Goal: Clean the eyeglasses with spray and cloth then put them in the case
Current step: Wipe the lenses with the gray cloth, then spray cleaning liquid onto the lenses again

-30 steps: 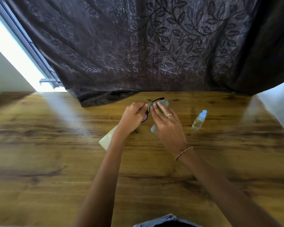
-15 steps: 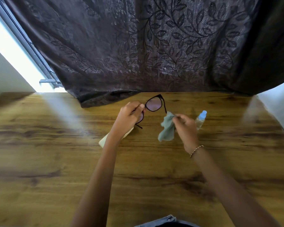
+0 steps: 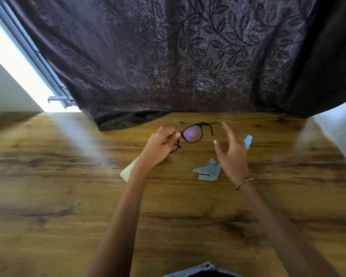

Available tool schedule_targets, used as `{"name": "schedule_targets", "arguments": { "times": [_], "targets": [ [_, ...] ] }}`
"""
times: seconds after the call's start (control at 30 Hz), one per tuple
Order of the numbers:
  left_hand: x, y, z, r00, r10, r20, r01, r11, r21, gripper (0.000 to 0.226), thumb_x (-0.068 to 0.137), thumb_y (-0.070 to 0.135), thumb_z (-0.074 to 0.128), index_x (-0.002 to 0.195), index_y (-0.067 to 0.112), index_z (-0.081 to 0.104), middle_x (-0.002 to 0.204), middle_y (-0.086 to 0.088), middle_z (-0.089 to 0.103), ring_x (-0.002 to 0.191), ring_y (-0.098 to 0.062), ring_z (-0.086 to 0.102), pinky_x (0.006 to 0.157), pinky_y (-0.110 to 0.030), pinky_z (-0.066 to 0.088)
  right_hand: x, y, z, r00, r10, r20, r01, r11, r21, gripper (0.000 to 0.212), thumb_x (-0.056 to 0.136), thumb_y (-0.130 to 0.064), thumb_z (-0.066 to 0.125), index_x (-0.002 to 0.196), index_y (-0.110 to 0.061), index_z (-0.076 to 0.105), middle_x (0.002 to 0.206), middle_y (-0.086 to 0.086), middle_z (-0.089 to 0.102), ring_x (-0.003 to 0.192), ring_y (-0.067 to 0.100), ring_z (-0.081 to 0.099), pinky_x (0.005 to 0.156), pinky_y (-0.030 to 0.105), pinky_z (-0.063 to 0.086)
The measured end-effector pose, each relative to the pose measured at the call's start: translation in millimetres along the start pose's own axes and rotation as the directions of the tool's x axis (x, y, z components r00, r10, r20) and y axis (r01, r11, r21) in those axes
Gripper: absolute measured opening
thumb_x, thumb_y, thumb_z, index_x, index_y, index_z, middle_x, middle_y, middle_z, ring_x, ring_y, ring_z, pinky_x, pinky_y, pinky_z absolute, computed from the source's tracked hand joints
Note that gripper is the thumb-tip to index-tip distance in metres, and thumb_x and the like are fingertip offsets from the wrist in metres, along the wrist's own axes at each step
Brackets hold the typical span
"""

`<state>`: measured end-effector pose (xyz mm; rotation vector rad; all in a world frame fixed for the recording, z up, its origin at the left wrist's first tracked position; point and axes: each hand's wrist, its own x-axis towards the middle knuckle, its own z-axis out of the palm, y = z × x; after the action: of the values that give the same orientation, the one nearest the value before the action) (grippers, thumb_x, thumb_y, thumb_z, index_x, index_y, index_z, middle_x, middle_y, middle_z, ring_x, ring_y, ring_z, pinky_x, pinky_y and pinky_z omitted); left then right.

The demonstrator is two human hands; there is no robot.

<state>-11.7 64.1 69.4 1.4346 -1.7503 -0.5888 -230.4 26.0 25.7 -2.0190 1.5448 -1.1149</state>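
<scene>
Two bare hands are raised over a brown wood-grain table (image 3: 68, 196). The left hand (image 3: 160, 145) pinches a pair of black-framed eyeglasses (image 3: 192, 134) near the bridge, thumb and fingertips curled round the frame. It holds them above the tabletop. One lens faces the camera with a purple sheen, the other is mostly hidden behind the fingers, and one temple arm juts down at the right end.

The right hand (image 3: 233, 156) is released, its fingers spread and blurred, grasping nothing. It is just right of the glasses and apart from them. A beaded bracelet (image 3: 244, 181) circles that wrist.

A crumpled grey-blue cleaning cloth (image 3: 208, 170) lies on the table beside the right palm. Beyond the hand shows the pale-blue cap of a small spray bottle (image 3: 248, 139); its body and any label are hidden.

A flat cream-coloured eyeglass case (image 3: 128, 171) lies on the table, mostly covered by the left forearm, and no writing on it can be read.

At the far edge hangs a dark brown curtain with a leaf pattern (image 3: 188, 56), its hem resting on the wood. A bright window strip (image 3: 12, 62) shows at the left.
</scene>
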Motion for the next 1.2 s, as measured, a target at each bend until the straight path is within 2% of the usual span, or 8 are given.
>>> {"name": "schedule_targets", "arguments": {
  "times": [0.1, 0.23, 0.43, 0.63, 0.83, 0.93, 1.03, 1.2],
  "targets": [
    [0.3, -2.5, 0.4, 1.000, 0.025, 0.001, -0.025, 0.999, -0.021, 0.021, 0.098, 0.012, 0.049, 0.085, 0.008, 0.064, 0.083, 0.018, 0.057, 0.086, 0.001, 0.050, 0.078, -0.008, 0.035, 18.5, -11.8, -6.6, 0.978, -0.209, -0.017, 0.208, 0.977, -0.046, 0.041, 0.096, -0.019, 0.055, 0.136, -0.015, 0.050, 0.134, 0.001, 0.056, 0.125, 0.015, 0.049, 0.109, 0.019, 0.026],
    [-1.3, -10.4, -0.6, 0.999, -0.022, -0.029, 0.019, 0.996, -0.083, 0.017, 0.099, 0.014, 0.048, 0.090, 0.017, 0.063, 0.088, 0.018, 0.058, 0.088, 0.002, 0.050, 0.080, -0.014, 0.038, 29.2, -24.1, -14.5, 0.948, -0.311, -0.063, 0.311, 0.950, -0.001, 0.019, 0.092, -0.012, 0.060, 0.107, -0.011, 0.070, 0.099, 0.000, 0.072, 0.094, 0.014, 0.064, 0.086, 0.034, 0.051],
    [-1.2, -11.5, -4.0, 0.989, -0.048, -0.137, 0.053, 0.998, 0.029, 0.023, 0.097, 0.025, 0.053, 0.116, 0.020, 0.066, 0.110, 0.012, 0.060, 0.107, -0.010, 0.052, 0.087, -0.010, 0.036, 35.4, -36.2, -17.7, 0.919, -0.393, -0.030, 0.389, 0.916, -0.094, 0.014, 0.088, -0.005, 0.063, 0.098, -0.008, 0.073, 0.089, 0.002, 0.073, 0.085, 0.016, 0.065, 0.073, 0.029, 0.053],
    [3.1, 8.2, 0.6, 0.983, 0.084, -0.165, -0.036, 0.961, 0.274, 0.029, 0.085, 0.038, 0.067, 0.109, 0.022, 0.071, 0.093, 0.012, 0.056, 0.077, -0.006, 0.050, 0.071, -0.021, 0.047, 35.9, -49.6, -14.1, 0.877, -0.478, 0.055, 0.474, 0.839, -0.268, 0.017, 0.081, 0.001, 0.068, 0.089, -0.013, 0.075, 0.082, -0.002, 0.070, 0.085, 0.025, 0.063, 0.052, 0.027, 0.049],
    [2.5, 14.1, 9.0, 0.948, 0.188, -0.258, -0.005, 0.816, 0.577, 0.016, 0.085, 0.026, 0.070, 0.096, 0.014, 0.071, 0.092, 0.001, 0.069, 0.088, -0.017, 0.061, 0.056, -0.029, 0.051, 38.3, -57.1, -11.0, 0.779, -0.622, 0.076, 0.611, 0.727, -0.312, 0.017, 0.078, 0.002, 0.070, 0.088, -0.011, 0.075, 0.078, -0.001, 0.069, 0.077, 0.022, 0.061, 0.056, 0.030, 0.051],
    [4.8, 11.1, 10.7, 0.938, 0.157, -0.309, 0.034, 0.844, 0.535, 0.015, 0.089, 0.022, 0.065, 0.099, 0.011, 0.070, 0.094, -0.002, 0.071, 0.089, -0.019, 0.062, 0.061, -0.032, 0.054, 39.7, -60.0, -11.9, 0.747, -0.665, -0.012, 0.632, 0.715, -0.298, 0.028, 0.084, -0.007, 0.070, 0.111, -0.011, 0.070, 0.094, 0.000, 0.072, 0.093, 0.021, 0.061, 0.075, 0.035, 0.054],
    [3.3, 1.8, 8.1, 0.907, 0.073, -0.414, 0.110, 0.909, 0.401, 0.019, 0.091, 0.022, 0.062, 0.102, 0.010, 0.071, 0.096, -0.003, 0.072, 0.089, -0.018, 0.062, 0.071, -0.021, 0.045, 36.8, -53.9, -24.5, 0.841, -0.510, -0.181, 0.463, 0.851, -0.248, 0.050, 0.091, -0.023, 0.065, 0.135, -0.008, 0.048, 0.122, 0.004, 0.063, 0.117, 0.020, 0.050, 0.099, 0.032, 0.042],
    [-5.0, -9.8, 4.7, 0.834, -0.133, -0.536, 0.216, 0.972, 0.094, 0.022, 0.091, 0.021, 0.064, 0.107, 0.008, 0.071, 0.100, -0.002, 0.071, 0.093, -0.015, 0.060, 0.079, -0.021, 0.042, 11.1, 4.6, -44.0, 0.922, -0.085, -0.377, 0.058, 0.995, -0.081, 0.045, 0.095, -0.017, 0.055, 0.136, -0.001, 0.042, 0.133, 0.014, 0.051, 0.124, 0.023, 0.045, 0.105, 0.038, 0.038]
  ]
}}
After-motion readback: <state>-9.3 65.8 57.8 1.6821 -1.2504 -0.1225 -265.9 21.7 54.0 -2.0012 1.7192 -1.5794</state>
